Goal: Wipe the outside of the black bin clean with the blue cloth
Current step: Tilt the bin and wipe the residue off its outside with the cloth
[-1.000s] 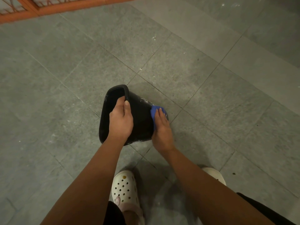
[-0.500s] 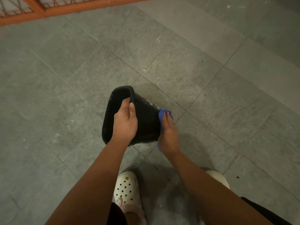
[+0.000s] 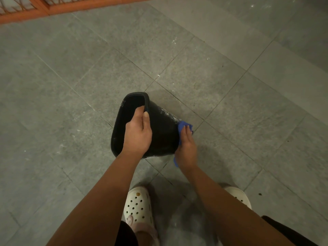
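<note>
Black bin (image 3: 163, 132) tipped on the floor (image 3: 71, 86), both grips on it.
Left grip (image 3: 137, 134) curls over the rim, holding it; right grip (image 3: 186, 150), fingers flat, presses blue cloth (image 3: 183, 125) to the outer wall beside it.

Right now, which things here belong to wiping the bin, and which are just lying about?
In the job: black bin, tipped over; blue cloth; left hand gripping the bin; right hand pressing the cloth.
Just about: white clogs; orange railing.
</note>
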Demonstrator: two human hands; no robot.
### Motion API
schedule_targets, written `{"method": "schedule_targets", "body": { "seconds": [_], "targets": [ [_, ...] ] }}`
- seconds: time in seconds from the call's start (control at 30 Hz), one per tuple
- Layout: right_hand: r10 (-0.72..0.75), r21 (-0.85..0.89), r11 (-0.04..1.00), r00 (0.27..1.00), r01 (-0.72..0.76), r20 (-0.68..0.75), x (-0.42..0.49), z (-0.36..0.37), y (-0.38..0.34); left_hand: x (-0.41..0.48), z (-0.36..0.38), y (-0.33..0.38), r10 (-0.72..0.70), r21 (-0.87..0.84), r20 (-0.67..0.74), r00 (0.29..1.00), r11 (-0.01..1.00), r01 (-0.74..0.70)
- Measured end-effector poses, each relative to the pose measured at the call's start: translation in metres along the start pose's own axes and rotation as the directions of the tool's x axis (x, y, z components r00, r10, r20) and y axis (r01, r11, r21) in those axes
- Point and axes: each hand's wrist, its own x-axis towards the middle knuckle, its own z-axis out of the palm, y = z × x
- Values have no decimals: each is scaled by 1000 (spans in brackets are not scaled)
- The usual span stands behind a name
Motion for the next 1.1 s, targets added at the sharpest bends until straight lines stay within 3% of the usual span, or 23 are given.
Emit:
{"method": "schedule_targets", "body": {
  "seconds": [0.17,0.43,0.67,0.93,1.1],
  "targets": [
    [-103,-26,994,994,102,-26,-2,8,-10,3,-4,-4,-48,-32,-5,999,998,48],
    [82,1,997,996,-82,45,12,-6,1,0,0,-1,-3,-5,-2,1000,1000,3],
    [-93,19,996,996,93,-12,9,4,-17,3,-1,-10,-38,-31,-42,998,999,36],
    [93,3,996,995,-93,44,11,-2,-5,2,-3,-13,-50,-50,-53,997,998,48],
    [-59,-51,997,998,60,18,6,5,-16,6,-6,-13,-37,-28,-37,999,999,36]
  ]
}}
